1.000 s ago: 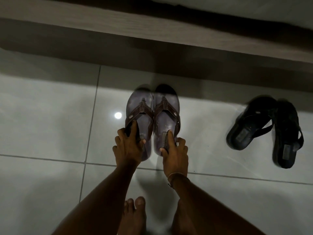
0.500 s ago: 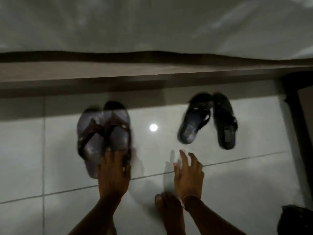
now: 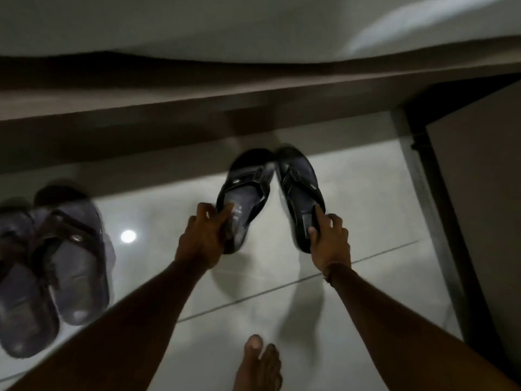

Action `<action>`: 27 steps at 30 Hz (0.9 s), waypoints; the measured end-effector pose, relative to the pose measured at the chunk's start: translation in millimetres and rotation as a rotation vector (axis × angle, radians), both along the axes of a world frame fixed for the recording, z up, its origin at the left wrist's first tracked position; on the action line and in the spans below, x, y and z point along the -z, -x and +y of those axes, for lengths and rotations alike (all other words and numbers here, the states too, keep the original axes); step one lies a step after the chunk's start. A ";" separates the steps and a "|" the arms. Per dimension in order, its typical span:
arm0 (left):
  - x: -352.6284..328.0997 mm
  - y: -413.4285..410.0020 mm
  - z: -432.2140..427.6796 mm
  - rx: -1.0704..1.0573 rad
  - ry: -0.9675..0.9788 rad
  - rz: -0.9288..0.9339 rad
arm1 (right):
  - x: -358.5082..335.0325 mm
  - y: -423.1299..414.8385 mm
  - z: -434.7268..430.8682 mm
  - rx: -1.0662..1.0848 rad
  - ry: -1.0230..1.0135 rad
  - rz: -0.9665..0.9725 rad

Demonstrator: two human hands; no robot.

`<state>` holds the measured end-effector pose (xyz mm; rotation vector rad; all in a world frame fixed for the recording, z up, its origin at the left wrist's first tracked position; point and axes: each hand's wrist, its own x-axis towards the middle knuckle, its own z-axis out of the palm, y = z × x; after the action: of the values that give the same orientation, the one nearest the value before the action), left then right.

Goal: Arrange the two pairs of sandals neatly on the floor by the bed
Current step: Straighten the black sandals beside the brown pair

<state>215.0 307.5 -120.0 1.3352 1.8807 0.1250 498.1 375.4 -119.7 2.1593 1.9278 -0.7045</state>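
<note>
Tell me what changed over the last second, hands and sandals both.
Both hands let go of the brown pair and went right to the black pair. The left hand now grips the heel of the left black sandal, the right hand the heel of the right black sandal. Their heels are still splayed, toes touching. The brown pair stays side by side near the bed frame.

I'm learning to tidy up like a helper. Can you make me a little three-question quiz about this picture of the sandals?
1. True or false: the left hand holds a black sandal.
2. Which pair lies untouched? A) brown sandals B) black sandals
3. Fill in: the right hand grips the other black sandal at its ___ end.

Key: 1 true; 2 A; 3 heel.
</note>
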 end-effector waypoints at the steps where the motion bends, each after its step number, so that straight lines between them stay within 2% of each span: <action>1: 0.6 -6.1 1.9 -0.007 0.010 -0.020 | 4.0 -0.4 4.4 -0.025 0.013 -0.014; 4: 0.5 -33.6 4.4 -0.054 0.030 -0.065 | 9.2 -3.5 11.4 -0.077 0.012 -0.032; 12: -2.4 -110.6 5.6 -0.272 0.036 -0.108 | 12.8 -12.3 18.4 -0.052 0.021 0.039; 18: 2.2 -112.0 7.8 -0.241 0.002 -0.048 | 11.1 -8.9 14.9 -0.105 0.026 -0.038; 21: -3.9 -103.3 -1.4 -0.233 -0.031 -0.068 | -0.6 -4.7 8.1 -0.048 -0.081 -0.091; 24: -19.3 -83.4 -35.4 -0.151 -0.062 -0.062 | -17.2 7.7 -14.3 0.063 -0.219 -0.096; 27: -40.8 -48.2 -95.0 -0.082 -0.098 -0.020 | -30.3 37.7 -62.8 -0.070 -0.245 -0.088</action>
<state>263.2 212.5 -79.2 1.3176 1.9340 0.2748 460.4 312.6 -89.4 2.2022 2.1269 -0.3708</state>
